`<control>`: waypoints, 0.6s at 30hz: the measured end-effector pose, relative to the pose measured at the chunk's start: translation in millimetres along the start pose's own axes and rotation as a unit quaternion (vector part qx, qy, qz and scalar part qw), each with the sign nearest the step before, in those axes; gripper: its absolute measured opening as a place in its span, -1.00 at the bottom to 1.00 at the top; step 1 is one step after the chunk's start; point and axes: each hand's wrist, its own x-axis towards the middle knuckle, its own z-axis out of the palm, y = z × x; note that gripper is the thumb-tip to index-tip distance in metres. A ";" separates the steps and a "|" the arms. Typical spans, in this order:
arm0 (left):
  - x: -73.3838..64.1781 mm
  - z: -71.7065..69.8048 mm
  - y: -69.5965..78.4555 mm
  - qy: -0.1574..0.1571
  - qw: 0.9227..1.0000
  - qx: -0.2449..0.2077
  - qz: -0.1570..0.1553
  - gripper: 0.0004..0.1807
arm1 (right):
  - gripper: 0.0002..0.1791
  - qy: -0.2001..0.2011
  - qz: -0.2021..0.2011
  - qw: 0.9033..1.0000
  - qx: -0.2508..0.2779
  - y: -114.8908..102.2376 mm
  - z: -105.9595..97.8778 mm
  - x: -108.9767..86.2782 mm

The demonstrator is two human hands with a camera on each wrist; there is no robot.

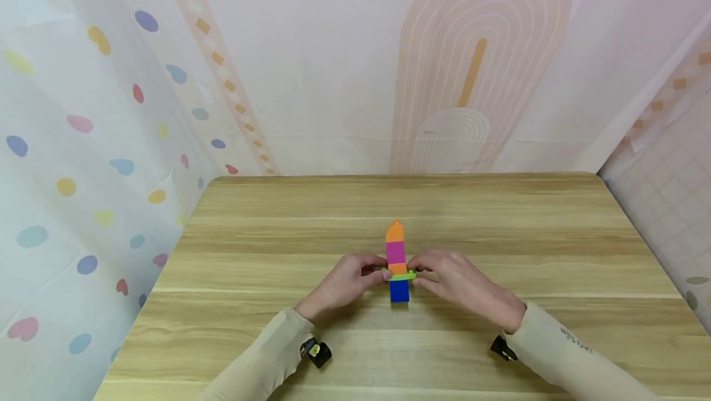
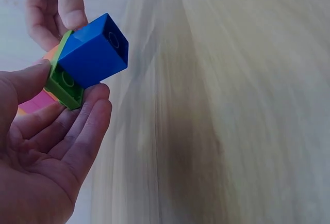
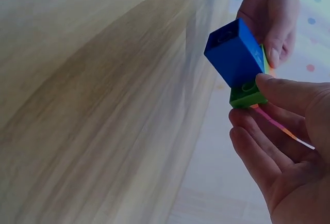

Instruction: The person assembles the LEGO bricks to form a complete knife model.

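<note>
A narrow stack of toy building blocks is held between both hands over the table. From its near end it runs through a blue block [image 1: 399, 291], a wider green plate [image 1: 402, 276], an orange block [image 1: 397, 269], a magenta block [image 1: 396, 253] and a curved orange block [image 1: 395, 231]. My left hand [image 1: 345, 281] pinches the plate's left end, its thumb on the plate in the left wrist view. At the other end, my right hand [image 1: 458, 277] pinches the plate, fingers beneath it. The blue block's hollow underside faces both wrist cameras.
A wood-grain table [image 1: 250, 216] spreads out around the hands. Behind it hangs a pale patterned curtain [image 1: 333, 80], with a dotted curtain [image 1: 100, 160] along the left. Small black devices [image 1: 320, 355] sit at both wrists.
</note>
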 end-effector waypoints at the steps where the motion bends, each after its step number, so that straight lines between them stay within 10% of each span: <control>1: 0.4 0.6 -0.2 -0.002 1.000 -0.004 -0.001 -0.67 | -0.77 0.002 -0.007 1.000 -0.007 -0.2 0.5 -0.1; 18: 8.2 8.6 -0.3 -0.014 0.999 -0.003 -0.030 -0.65 | -0.82 0.034 -0.074 0.991 -0.108 5.7 5.7 -8.6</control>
